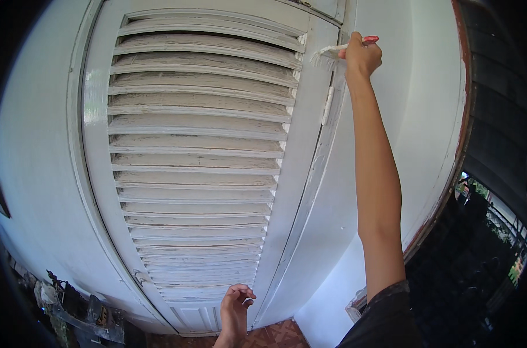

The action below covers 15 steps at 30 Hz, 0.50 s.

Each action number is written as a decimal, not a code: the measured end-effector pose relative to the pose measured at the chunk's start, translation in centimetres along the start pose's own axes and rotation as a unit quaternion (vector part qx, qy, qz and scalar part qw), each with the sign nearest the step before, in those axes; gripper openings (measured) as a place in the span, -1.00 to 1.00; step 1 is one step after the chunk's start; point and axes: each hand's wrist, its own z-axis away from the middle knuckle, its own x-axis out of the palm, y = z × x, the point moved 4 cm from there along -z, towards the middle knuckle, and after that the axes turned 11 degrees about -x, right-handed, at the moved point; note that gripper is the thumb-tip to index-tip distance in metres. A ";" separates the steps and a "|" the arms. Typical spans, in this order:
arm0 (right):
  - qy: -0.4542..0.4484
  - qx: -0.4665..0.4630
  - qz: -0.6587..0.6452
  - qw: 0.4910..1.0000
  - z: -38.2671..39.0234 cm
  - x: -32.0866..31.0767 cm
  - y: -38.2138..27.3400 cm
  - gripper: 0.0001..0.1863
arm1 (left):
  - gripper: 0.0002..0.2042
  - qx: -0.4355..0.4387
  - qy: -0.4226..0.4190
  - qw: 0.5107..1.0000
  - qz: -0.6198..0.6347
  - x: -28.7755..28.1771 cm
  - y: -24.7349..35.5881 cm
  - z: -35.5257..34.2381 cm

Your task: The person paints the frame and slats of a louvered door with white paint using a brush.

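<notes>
My right hand (362,57) is raised to the upper right side of the white louvred door (310,145), its fingers wrapped round a paintbrush (332,52). The brush has a red handle end and white, paint-coated bristles, which point left onto the door's right frame just above a hinge (328,105). Low in front of the door is my left hand (235,310), loosely curled, with a gap between thumb and fingers and nothing in it. The slats (199,124) look greyish and worn on their upper faces, with whiter patches along their right ends.
A white wall (385,145) adjoins the hinged side, ending at a reddish-brown edge (464,40) with a dark space beyond. Dark, cluttered items (83,313) stand at the lower left. Patterned reddish floor tiles (281,335) show below the door.
</notes>
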 end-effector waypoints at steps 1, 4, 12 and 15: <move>0.012 0.007 -0.029 0.999 -0.4 0.8 0.2 -0.75 | -0.79 0.011 0.006 1.000 0.005 -0.4 0.2 0.0; 0.072 0.004 -0.077 0.994 -1.5 2.1 0.5 -0.76 | -0.80 0.038 0.025 0.998 0.044 -2.0 0.7 0.2; 0.111 -0.084 -0.142 0.980 -4.6 4.4 0.3 -0.76 | -0.79 0.076 0.086 0.992 0.042 -3.6 2.6 0.8; 0.145 -0.085 -0.190 0.967 -4.8 3.9 -0.5 -0.76 | -0.75 0.107 0.038 0.992 0.051 -3.6 2.4 1.5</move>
